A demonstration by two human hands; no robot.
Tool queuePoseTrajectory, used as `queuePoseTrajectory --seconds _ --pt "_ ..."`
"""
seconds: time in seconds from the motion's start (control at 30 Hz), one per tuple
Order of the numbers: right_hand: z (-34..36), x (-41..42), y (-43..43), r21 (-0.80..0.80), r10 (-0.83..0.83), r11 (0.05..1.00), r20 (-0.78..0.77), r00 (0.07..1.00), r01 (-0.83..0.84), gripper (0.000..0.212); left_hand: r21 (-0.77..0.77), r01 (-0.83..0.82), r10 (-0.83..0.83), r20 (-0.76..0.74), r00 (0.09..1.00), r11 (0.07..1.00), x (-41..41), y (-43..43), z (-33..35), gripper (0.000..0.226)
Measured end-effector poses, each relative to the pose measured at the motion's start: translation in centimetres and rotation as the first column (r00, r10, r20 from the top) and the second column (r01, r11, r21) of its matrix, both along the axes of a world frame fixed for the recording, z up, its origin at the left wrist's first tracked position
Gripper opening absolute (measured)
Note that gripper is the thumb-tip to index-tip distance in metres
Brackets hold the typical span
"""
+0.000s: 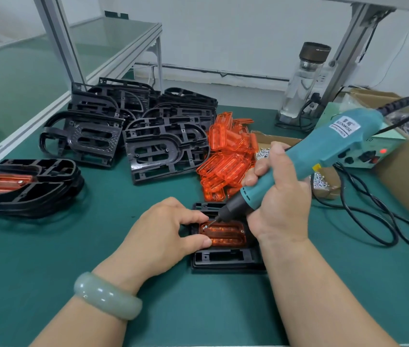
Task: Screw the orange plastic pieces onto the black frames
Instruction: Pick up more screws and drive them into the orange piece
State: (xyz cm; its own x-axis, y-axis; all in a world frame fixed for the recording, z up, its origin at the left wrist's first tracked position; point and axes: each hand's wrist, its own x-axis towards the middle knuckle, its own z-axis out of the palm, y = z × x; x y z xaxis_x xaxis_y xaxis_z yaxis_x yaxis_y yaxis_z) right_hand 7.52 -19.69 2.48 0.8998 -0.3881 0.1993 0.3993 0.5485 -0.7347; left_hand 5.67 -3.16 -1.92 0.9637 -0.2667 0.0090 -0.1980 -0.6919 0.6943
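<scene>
- Steadying the orange piece [223, 234] with my left hand [163, 234], thumb and forefinger curled about its left end; it sits in the black frame [226, 259] on the green tabletop [128, 201] just before me.
- My right hand [278, 196] grips the teal screwdriver [323, 151], bit tilted onto a screw [205, 226] at the piece's upper left corner; this hand hides the frame's right edge.
- Beyond lie a heap of loose orange pieces [228, 156], a screw carton [326, 184] partly behind the screwdriver, and stacked frames [148, 126].
- Farthest back stands a glass bottle [303, 78].
</scene>
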Motion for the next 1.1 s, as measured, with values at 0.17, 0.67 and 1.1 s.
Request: queuePoseTrajectory --seconds 0.17,0.67,1.1 --pt "0.3 0.1 0.2 -0.049 0.018 0.999 0.015 1.0 -0.017 0.011 -0.003 -0.006 0.006 0.009 1.0 1.0 0.0 0.0 -0.1 0.037" --pt "1.2 -0.1 0.9 -0.242 0.137 0.963 0.043 0.99 -0.122 0.005 -0.01 -0.012 0.013 0.008 1.0 1.0 -0.1 -0.1 -0.1 0.036" --pt "2.6 0.8 2.8 -0.515 0.513 0.739 0.013 0.858 -0.434 0.014 0.065 0.082 -0.084 0.019 0.996 0.994 0.1 -0.3 1.2 0.035"
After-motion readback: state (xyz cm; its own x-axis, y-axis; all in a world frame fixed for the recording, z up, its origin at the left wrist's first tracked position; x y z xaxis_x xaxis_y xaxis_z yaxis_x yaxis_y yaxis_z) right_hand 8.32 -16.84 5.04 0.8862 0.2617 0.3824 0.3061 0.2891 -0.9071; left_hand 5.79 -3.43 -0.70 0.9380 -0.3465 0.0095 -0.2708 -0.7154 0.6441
